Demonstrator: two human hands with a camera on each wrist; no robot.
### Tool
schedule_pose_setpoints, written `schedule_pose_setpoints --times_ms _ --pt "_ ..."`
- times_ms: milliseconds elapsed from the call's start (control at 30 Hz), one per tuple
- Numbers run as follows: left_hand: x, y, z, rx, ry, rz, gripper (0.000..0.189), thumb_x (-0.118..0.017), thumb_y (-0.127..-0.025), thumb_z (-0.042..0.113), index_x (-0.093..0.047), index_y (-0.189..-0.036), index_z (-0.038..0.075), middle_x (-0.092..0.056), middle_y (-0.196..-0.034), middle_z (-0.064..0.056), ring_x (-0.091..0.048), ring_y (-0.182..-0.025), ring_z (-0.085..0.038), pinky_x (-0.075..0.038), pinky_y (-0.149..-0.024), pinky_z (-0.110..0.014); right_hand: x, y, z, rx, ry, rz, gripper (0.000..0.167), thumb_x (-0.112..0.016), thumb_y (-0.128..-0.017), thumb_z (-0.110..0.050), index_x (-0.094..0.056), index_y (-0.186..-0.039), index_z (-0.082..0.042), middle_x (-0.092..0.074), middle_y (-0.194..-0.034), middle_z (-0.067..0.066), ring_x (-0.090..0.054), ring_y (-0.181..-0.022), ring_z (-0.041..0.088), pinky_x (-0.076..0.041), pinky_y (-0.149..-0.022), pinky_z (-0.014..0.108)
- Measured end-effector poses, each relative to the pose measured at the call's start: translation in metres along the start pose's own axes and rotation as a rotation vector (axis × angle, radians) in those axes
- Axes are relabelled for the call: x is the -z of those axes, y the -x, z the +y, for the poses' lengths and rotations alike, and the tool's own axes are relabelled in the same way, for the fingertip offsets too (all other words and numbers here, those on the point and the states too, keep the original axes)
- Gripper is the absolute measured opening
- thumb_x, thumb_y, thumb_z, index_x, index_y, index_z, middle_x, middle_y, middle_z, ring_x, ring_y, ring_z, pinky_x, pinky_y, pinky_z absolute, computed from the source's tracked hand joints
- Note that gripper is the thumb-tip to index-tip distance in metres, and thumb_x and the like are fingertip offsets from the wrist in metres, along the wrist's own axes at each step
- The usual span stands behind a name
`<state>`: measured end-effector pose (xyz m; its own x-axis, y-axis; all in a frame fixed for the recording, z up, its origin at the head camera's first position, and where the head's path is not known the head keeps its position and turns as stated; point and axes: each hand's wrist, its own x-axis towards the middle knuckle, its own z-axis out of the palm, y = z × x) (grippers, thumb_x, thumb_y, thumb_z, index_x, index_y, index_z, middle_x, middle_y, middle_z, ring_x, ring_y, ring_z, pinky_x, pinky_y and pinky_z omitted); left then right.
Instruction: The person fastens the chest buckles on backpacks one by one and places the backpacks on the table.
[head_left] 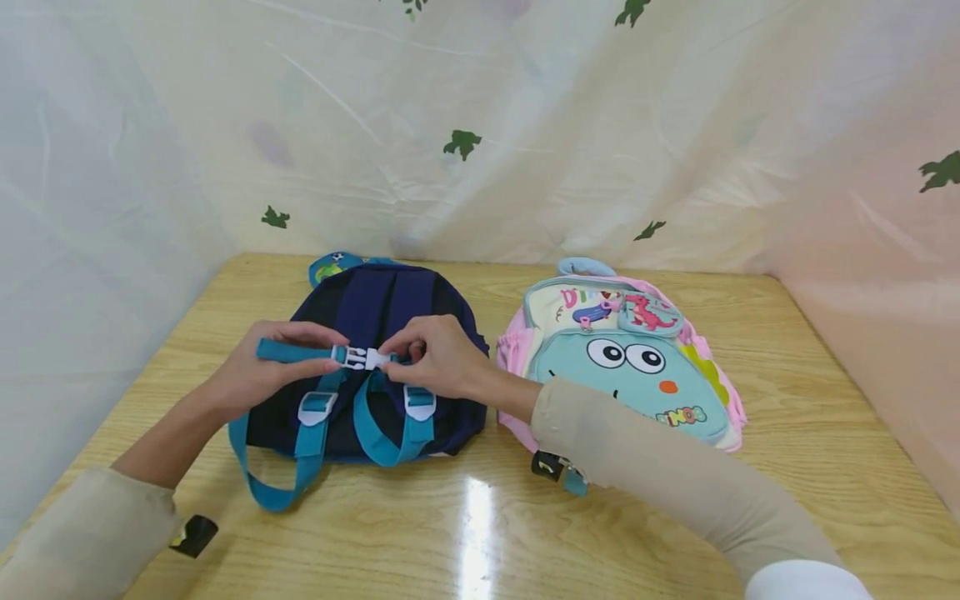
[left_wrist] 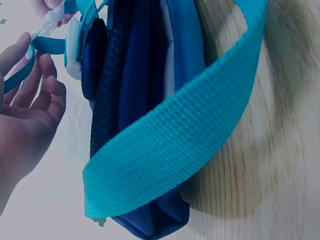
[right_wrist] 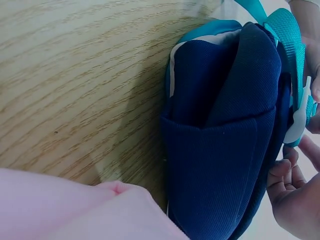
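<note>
A navy backpack (head_left: 390, 308) lies with its strap side up on the table. Above it, my left hand (head_left: 258, 367) pinches the pronged half (head_left: 351, 357) of a white side-release buckle by its strap end, and a teal strap tail (head_left: 288, 351) runs across that palm. The fingers of my right hand (head_left: 442, 358) pinch the socket half (head_left: 375, 359). Both halves meet end to end with the prongs showing; whether they are latched I cannot tell. Teal shoulder straps (head_left: 309, 450) with white adjusters (head_left: 317, 407) hang in loops below. In the left wrist view, a teal strap (left_wrist: 165, 135) crosses the foreground.
To the right lies a pink and mint cartoon backpack (head_left: 637, 375), partly behind my right forearm. Both bags rest on a wooden table (head_left: 420, 533). Pale curtains with leaf shapes (head_left: 525, 167) enclose its back and sides.
</note>
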<state>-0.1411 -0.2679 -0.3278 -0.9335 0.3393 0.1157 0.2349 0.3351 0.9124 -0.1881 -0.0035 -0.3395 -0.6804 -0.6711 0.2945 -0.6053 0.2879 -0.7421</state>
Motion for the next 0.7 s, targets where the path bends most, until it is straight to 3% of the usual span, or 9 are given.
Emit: schedule_pose_setpoints --times_ms 400,700 --pt "-0.0035 -0.0034 0.0008 0.035 0.009 -0.026 0.023 -0.069 -0.099 0.005 -0.069 -0.119 -0.007 -0.076 -0.108 0.006 -0.073 -0.094 -0.014 -0.059 -0.084 -0.026 0.0011 -0.0003 0.0005 0.002 -0.005 -0.013 0.015 -0.077 -0.091 -0.007 -0.079 -0.105 -0.002 -0.068 -0.082 0.004 -0.055 -0.067 0.004 -0.045 -0.063 0.017" --pt "-0.0050 -0.0040 -0.0010 0.020 -0.002 -0.018 0.022 -0.070 -0.098 0.003 -0.068 -0.118 -0.006 -0.076 -0.105 0.003 -0.072 -0.092 -0.016 -0.059 -0.082 -0.027 0.0002 -0.0015 0.0015 -0.058 -0.120 -0.039 0.013 -0.077 -0.091 -0.005 -0.075 -0.102 0.001 -0.069 -0.083 0.007 -0.064 -0.065 0.005 -0.051 -0.062 0.019"
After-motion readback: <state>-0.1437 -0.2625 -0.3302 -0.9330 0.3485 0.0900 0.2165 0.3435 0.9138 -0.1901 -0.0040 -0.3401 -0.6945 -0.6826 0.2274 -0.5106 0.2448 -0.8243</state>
